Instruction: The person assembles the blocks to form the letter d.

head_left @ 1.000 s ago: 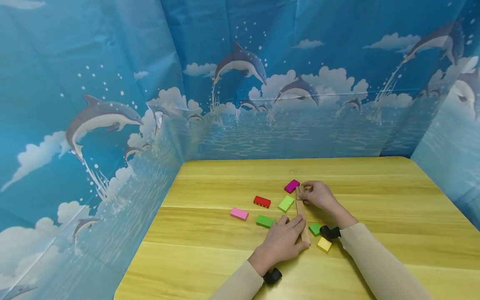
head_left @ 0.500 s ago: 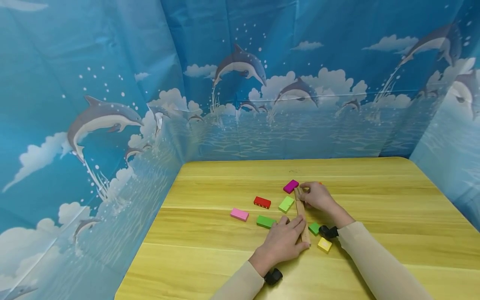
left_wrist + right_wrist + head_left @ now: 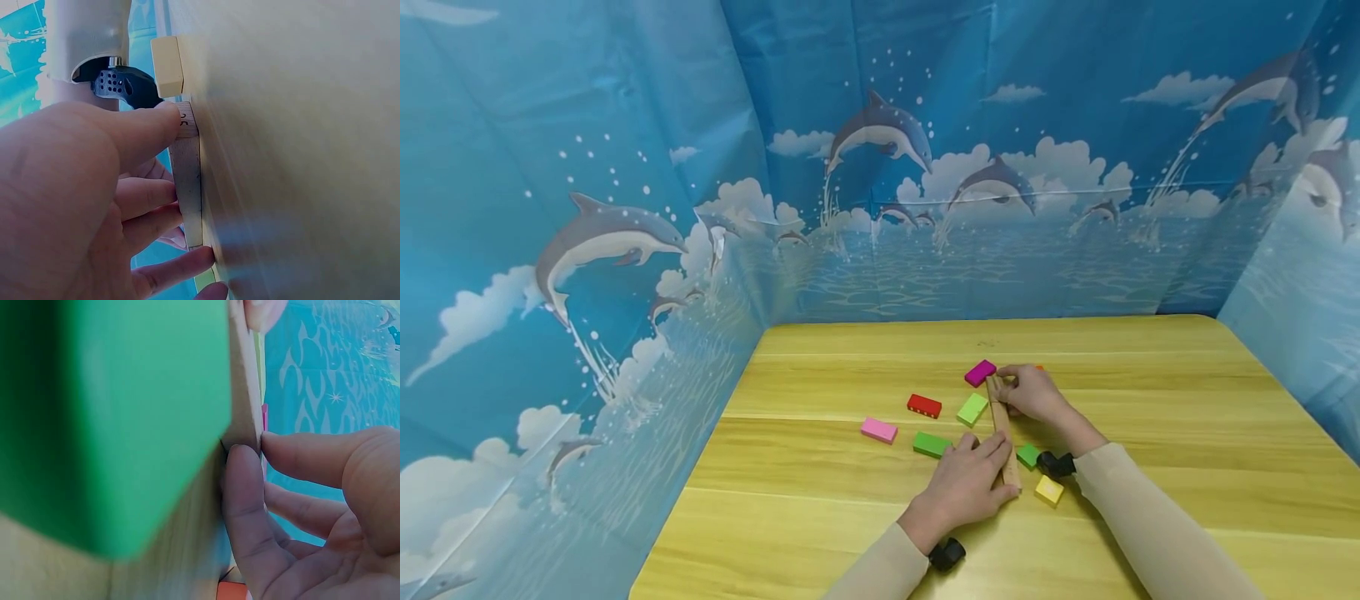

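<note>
A narrow row of plain wooden blocks lies on the table, pointing away from me. My left hand grips its near part, thumb at the near end and fingers along the left side. In the left wrist view, the wooden end piece beside the thumb carries a dark printed mark. My right hand pinches the far end between thumb and fingers, as the right wrist view also shows. A magenta block sits right by that end. A light green block lies left of the row.
A red block, a pink block and a green block lie to the left. Near my right wrist are a smaller green block and a yellow block. An orange piece shows behind my right hand.
The row's far end has shifted slightly left with my right hand, and the magenta block has moved a little left too. The orange piece has come into sight. My left hand stays nearly still.
</note>
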`<state>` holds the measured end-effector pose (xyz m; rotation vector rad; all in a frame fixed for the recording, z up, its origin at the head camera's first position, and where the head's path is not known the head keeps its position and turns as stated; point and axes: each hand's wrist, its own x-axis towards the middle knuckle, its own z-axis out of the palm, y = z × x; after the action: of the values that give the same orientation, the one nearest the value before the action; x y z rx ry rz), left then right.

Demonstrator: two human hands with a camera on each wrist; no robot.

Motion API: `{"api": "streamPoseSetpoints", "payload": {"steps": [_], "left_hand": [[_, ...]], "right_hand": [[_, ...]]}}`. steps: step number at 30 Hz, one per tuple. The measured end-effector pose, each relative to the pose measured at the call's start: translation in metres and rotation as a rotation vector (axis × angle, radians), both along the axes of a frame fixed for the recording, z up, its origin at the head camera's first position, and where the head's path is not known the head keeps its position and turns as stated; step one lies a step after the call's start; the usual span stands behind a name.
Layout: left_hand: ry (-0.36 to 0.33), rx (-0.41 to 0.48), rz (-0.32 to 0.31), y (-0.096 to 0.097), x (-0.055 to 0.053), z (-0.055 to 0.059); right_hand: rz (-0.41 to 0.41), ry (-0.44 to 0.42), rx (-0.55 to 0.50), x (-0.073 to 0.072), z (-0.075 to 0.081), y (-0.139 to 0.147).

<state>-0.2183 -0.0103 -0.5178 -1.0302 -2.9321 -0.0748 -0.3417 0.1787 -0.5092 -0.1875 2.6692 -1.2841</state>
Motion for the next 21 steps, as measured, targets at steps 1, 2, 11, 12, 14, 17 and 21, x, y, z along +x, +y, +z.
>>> {"api": "streamPoseSetpoints", "payload": {"steps": [1,2,11,12,14,17,21], "left_hand": [[0.001,0.001,-0.001,0.0,0.0,0.0],[0.002,0.002,-0.001,0.0,0.0,0.0],[-0.002,0.002,0.006,0.0,0.001,0.0],[-0.003,0.002,0.007,0.0,0.001,-0.001],[-0.002,0.002,0.008,0.0,0.001,-0.001],[0.003,0.003,0.01,0.001,0.001,-0.001],[0.011,0.005,0.011,0.001,0.0,-0.001]], "right_hand": [[0.003,0.005,0.001,0.0,0.0,0.0],[0.008,0.01,0.001,0.001,-0.001,0.001],[0.009,0.019,0.008,0.002,-0.002,0.001],[0.012,0.019,0.006,0.003,-0.001,0.001],[0.013,0.014,-0.001,0.004,0.0,0.001],[0.015,0.013,0.0,0.005,0.003,0.002],[0.003,0.034,0.036,0.004,0.009,0.005]]}}
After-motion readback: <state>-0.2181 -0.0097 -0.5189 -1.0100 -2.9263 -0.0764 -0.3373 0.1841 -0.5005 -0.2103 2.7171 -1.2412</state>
